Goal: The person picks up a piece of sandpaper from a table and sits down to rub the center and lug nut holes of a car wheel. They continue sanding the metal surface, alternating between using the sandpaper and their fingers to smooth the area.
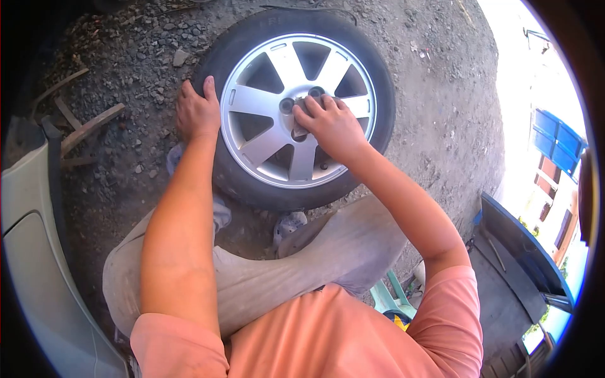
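A wheel [255, 150] lies in front of me, its silver spoked rim facing up inside a black tire [252, 189]. My left hand [197, 110] grips the tire's left edge, thumb on the sidewall and fingers curled down the outer side. Over the hub, my right hand [332, 126] is closed with its fingertips pressed on a small grey-brown folded piece [300, 128]. That piece lies against the rim's centre among the bolt holes; its material is hard to make out. My fingers cover part of the hub.
Gravel and dirt ground [435, 120] surrounds the wheel. Pieces of wood [91, 129] lie at left, near a pale car panel [38, 264]. My bent legs [302, 252] are close below the tire. A green plastic chair [391, 293] and a dark panel [504, 277] are at right.
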Tool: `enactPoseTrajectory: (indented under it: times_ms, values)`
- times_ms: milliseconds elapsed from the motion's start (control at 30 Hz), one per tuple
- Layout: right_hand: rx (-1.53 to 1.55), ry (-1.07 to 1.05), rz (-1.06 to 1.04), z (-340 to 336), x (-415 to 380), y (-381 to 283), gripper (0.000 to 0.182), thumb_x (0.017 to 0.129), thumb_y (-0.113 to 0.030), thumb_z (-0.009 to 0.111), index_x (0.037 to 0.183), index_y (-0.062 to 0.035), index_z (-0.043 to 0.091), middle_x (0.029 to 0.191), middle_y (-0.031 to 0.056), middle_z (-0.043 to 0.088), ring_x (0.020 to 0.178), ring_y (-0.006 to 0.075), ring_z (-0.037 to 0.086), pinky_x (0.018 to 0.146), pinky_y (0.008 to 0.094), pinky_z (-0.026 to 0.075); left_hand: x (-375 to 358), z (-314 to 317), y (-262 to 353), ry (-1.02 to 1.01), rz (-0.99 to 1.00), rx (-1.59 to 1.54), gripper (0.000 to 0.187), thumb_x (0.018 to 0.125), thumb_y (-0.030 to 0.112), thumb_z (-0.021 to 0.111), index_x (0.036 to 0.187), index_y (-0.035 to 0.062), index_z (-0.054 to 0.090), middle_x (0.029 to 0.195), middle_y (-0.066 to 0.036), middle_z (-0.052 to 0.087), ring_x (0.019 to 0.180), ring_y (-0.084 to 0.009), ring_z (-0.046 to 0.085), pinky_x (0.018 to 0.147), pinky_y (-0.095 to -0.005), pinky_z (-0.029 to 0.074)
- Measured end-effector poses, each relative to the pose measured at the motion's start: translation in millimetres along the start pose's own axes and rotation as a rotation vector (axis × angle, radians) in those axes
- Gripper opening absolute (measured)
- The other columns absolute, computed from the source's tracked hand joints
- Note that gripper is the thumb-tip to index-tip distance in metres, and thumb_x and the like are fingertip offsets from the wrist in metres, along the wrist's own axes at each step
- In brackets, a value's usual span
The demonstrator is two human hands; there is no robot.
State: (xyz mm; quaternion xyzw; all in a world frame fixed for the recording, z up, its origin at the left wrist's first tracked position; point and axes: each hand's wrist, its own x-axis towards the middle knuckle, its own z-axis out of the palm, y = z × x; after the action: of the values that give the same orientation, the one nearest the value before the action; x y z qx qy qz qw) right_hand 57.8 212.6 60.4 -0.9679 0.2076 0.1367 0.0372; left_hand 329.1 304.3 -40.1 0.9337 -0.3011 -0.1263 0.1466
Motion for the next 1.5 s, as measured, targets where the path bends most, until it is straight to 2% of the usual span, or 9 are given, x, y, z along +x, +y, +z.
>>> enactPoseTrajectory:
  times_ms: [100,233,433,533,667,967,1167,1367,1500]
  values:
    - [-0.022,0.095,0.006,11.2,-1.3,1.1,0.055,0.088,-0.013,0.067,0.142,-0.0155,0.058,0.139,0.0141,0.060,0.121,0.0397,0.062,0.099,0.0546,0.054,-0.5,-3.1,2.9,-0.025,-0.017,-0.017,0.071,0.103,0.064,0.046,0.137,0.0023,0.056,0.134,-0.021,0.065,0.123,-0.0401,0.063,0.101,-0.0509,0.052]
    - [0.012,0.131,0.236,17.8,-0.8,-30.3,0.054,0.088,-0.010,0.066,0.141,-0.0155,0.058,0.136,0.0144,0.060,0.118,0.0392,0.062,0.097,0.0516,0.055,1.4,-5.3,5.3,-0.036,-0.030,-0.029,0.071,0.103,0.064,0.046,0.137,0.0026,0.056,0.135,-0.021,0.064,0.125,-0.0398,0.062,0.101,-0.0511,0.051]
    - [0.358,0.151,0.606,-2.6,6.4,-34.9,0.054,0.087,-0.006,0.064,0.141,-0.0137,0.059,0.132,0.0141,0.063,0.115,0.0372,0.064,0.096,0.0528,0.053,0.6,-6.1,4.2,-0.038,-0.043,-0.020,0.071,0.102,0.065,0.047,0.136,0.0032,0.057,0.135,-0.021,0.064,0.126,-0.0399,0.062,0.102,-0.0508,0.051]
    - [0.191,0.112,0.340,-5.7,-7.8,-18.6,0.055,0.087,-0.005,0.063,0.141,-0.0139,0.059,0.130,0.0144,0.064,0.114,0.0371,0.064,0.095,0.0532,0.053,1.1,-6.0,5.0,-0.050,-0.047,-0.028,0.071,0.102,0.065,0.047,0.136,0.0027,0.057,0.136,-0.022,0.064,0.126,-0.0399,0.062,0.102,-0.0505,0.051]
    - [0.131,0.090,0.221,-3.3,-13.0,-6.3,0.052,0.087,-0.003,0.064,0.137,-0.0143,0.060,0.128,0.0157,0.064,0.113,0.0379,0.065,0.093,0.0530,0.053,2.2,-0.4,0.9,-0.030,-0.026,-0.028,0.072,0.103,0.064,0.047,0.138,0.0022,0.056,0.137,-0.022,0.063,0.127,-0.0401,0.061,0.103,-0.0506,0.051]
    - [0.178,0.000,0.175,-14.1,-9.7,3.5,0.044,0.088,-0.005,0.065,0.130,-0.0116,0.059,0.121,0.0137,0.065,0.109,0.0342,0.069,0.088,0.0473,0.058,1.3,-0.4,2.3,-0.022,-0.035,-0.031,0.073,0.103,0.064,0.046,0.140,0.0016,0.054,0.138,-0.022,0.063,0.127,-0.0407,0.061,0.103,-0.0509,0.051]
    - [0.224,-0.257,0.173,-32.3,4.0,10.9,0.043,0.090,-0.007,0.065,0.132,-0.0119,0.057,0.115,0.0143,0.065,0.099,0.0335,0.072,0.077,0.0453,0.062,1.6,-0.9,3.2,-0.046,-0.041,-0.006,0.071,0.104,0.063,0.046,0.140,0.0023,0.054,0.138,-0.022,0.063,0.126,-0.0404,0.062,0.102,-0.0510,0.051]
    - [0.162,-0.125,0.201,-16.6,2.6,1.4,0.041,0.091,-0.009,0.066,0.131,-0.0104,0.057,0.115,0.0145,0.064,0.098,0.0338,0.072,0.076,0.0447,0.063,1.8,0.2,1.5,-0.049,-0.029,0.009,0.072,0.105,0.065,0.040,0.142,0.0046,0.053,0.138,-0.020,0.064,0.127,-0.0416,0.061,0.100,-0.0547,0.051]
    - [0.139,-0.144,0.189,-16.0,-1.9,2.4,0.054,0.086,-0.003,0.067,0.137,-0.0126,0.052,0.124,0.0122,0.063,0.103,0.0322,0.071,0.079,0.0426,0.062,5.9,1.5,-0.9,-0.029,-0.007,0.012,0.072,0.104,0.065,0.041,0.141,0.0042,0.053,0.136,-0.022,0.065,0.125,-0.0424,0.062,0.100,-0.0546,0.051]
